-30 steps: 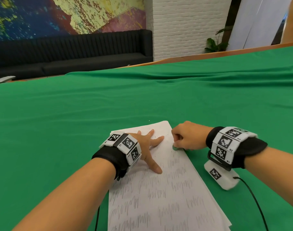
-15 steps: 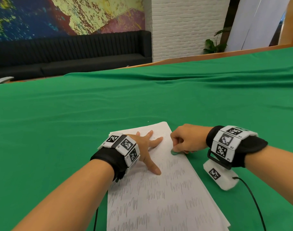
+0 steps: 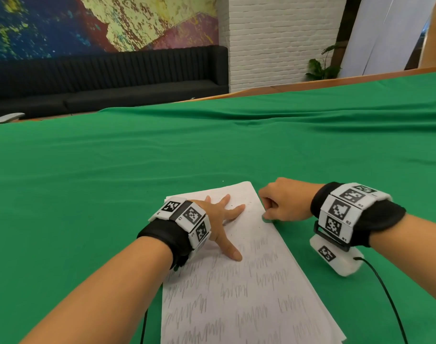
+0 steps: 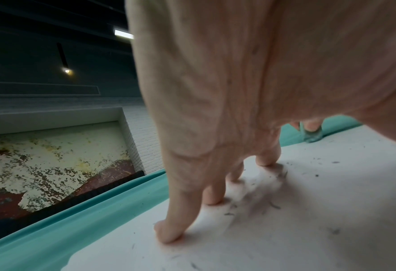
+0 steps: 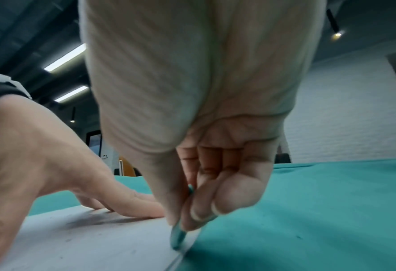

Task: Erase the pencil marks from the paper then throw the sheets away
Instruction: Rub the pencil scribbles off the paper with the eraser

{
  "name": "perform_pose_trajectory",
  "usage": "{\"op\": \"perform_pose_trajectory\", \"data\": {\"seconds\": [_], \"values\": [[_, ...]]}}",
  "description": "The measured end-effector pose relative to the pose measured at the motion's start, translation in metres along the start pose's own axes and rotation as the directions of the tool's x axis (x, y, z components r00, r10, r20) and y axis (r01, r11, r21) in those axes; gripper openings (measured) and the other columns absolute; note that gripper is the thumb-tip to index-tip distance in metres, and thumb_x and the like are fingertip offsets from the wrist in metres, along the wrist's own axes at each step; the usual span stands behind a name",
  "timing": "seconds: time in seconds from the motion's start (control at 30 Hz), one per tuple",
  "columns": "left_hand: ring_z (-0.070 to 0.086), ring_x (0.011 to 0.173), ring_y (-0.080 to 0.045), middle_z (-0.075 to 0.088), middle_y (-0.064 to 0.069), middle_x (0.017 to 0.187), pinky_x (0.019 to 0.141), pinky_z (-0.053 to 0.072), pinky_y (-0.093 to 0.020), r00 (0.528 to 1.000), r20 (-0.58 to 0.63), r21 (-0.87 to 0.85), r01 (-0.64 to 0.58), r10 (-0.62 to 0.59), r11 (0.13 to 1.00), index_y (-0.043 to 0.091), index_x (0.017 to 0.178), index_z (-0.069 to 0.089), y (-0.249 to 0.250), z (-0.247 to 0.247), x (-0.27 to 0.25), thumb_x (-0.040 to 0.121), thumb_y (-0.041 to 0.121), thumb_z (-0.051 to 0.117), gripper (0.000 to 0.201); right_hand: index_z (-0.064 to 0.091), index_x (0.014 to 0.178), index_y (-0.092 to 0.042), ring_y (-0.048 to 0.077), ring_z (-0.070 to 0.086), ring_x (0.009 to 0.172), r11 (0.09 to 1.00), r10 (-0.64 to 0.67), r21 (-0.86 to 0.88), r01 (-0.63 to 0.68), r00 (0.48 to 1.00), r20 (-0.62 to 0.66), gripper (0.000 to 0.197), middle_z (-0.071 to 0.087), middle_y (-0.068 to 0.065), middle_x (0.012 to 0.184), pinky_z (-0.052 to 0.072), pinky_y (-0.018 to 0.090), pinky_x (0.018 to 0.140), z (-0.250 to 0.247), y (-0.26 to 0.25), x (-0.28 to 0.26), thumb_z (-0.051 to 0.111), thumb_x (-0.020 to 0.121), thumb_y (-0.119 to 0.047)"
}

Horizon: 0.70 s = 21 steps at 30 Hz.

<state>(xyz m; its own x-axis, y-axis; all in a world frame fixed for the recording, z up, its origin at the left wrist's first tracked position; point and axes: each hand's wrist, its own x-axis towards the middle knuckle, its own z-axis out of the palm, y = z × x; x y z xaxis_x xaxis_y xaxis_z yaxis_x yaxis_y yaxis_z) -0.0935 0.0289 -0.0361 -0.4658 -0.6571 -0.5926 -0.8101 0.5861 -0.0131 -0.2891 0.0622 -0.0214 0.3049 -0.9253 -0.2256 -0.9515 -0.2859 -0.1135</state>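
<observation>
A stack of white sheets [image 3: 249, 294] lies on the green cloth, its near part covered in grey pencil scribbles and its far end rubbed clean with dark crumbs [image 4: 317, 176]. My left hand [image 3: 219, 219] presses flat on the upper part of the paper, fingers [image 4: 169, 232] spread and straight. My right hand [image 3: 281, 207] pinches a small teal eraser [image 5: 177, 238] between thumb and fingers, its tip on the sheet's right edge. The eraser [image 3: 266, 219] barely shows under the fist in the head view, and in the left wrist view the eraser [image 4: 312, 136] stands beyond my left hand.
Green cloth [image 3: 212, 150] covers the whole table, wrinkled toward the far side. A wooden table edge [image 3: 311, 83] runs along the back. A black cable [image 3: 390, 301] trails from my right wrist camera across the cloth. A black sofa [image 3: 100, 80] stands beyond.
My right hand with the eraser has shifted slightly along the sheet's right edge, rubbing. My left hand has stayed pressed in the same spot.
</observation>
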Motion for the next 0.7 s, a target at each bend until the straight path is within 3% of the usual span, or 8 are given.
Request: {"op": "perform_pose_trajectory", "data": {"seconds": [0.13,0.3,0.47,0.6,0.7], "values": [[-0.014,0.150,-0.033,-0.025,0.011,0.160,0.116,0.009,-0.061,1.000,0.001,-0.004,0.001,-0.001,1.000,0.051,0.149,-0.014,0.001,0.000,0.000,0.069,0.074,0.069,0.117,0.056,0.081,-0.020,0.008,0.053,0.063,0.995,-0.052,0.085,0.045,0.995,0.085,0.022,0.059,-0.009,0.069,0.038,0.022,0.056,0.007,-0.010,-0.001,0.068,0.089,-0.037],[-0.013,0.150,-0.033,-0.025,0.012,0.160,0.116,0.010,-0.063,1.000,0.000,-0.012,0.003,-0.003,1.000,0.053,0.148,-0.014,0.000,0.000,0.001,0.067,0.075,0.069,0.118,0.054,0.083,-0.021,0.011,0.050,0.067,0.999,0.013,-0.038,-0.014,0.999,-0.033,0.018,0.052,-0.010,0.072,0.033,0.021,0.053,-0.002,0.002,0.003,0.065,0.091,-0.033],[-0.013,0.150,-0.031,-0.026,0.012,0.160,0.116,0.011,-0.060,1.000,0.006,-0.006,0.006,-0.006,1.000,0.051,0.149,-0.013,0.000,0.000,0.000,0.068,0.074,0.069,0.117,0.059,0.081,-0.023,0.004,0.045,0.060,0.990,-0.135,0.029,0.135,0.991,0.004,0.014,0.050,-0.011,0.066,0.032,0.020,0.054,0.009,-0.021,0.000,0.063,0.091,-0.031],[-0.013,0.150,-0.033,-0.025,0.011,0.160,0.116,0.011,-0.060,1.000,0.003,0.003,0.005,-0.005,1.000,0.051,0.149,-0.014,0.002,-0.001,-0.002,0.069,0.074,0.068,0.116,0.054,0.079,-0.022,0.018,0.053,0.072,0.999,-0.043,-0.032,0.042,0.998,-0.040,0.019,0.049,-0.010,0.068,0.035,0.023,0.057,0.007,-0.012,0.011,0.063,0.092,-0.034],[-0.012,0.150,-0.032,-0.025,0.011,0.161,0.116,0.012,-0.061,1.000,0.003,0.008,0.004,-0.004,1.000,0.051,0.149,-0.014,0.002,-0.001,-0.003,0.070,0.074,0.068,0.116,0.057,0.082,-0.019,0.016,0.057,0.069,0.999,-0.038,0.015,0.038,0.999,-0.031,0.020,0.056,-0.008,0.070,0.041,0.024,0.061,0.005,-0.011,0.010,0.067,0.090,-0.036]]}}
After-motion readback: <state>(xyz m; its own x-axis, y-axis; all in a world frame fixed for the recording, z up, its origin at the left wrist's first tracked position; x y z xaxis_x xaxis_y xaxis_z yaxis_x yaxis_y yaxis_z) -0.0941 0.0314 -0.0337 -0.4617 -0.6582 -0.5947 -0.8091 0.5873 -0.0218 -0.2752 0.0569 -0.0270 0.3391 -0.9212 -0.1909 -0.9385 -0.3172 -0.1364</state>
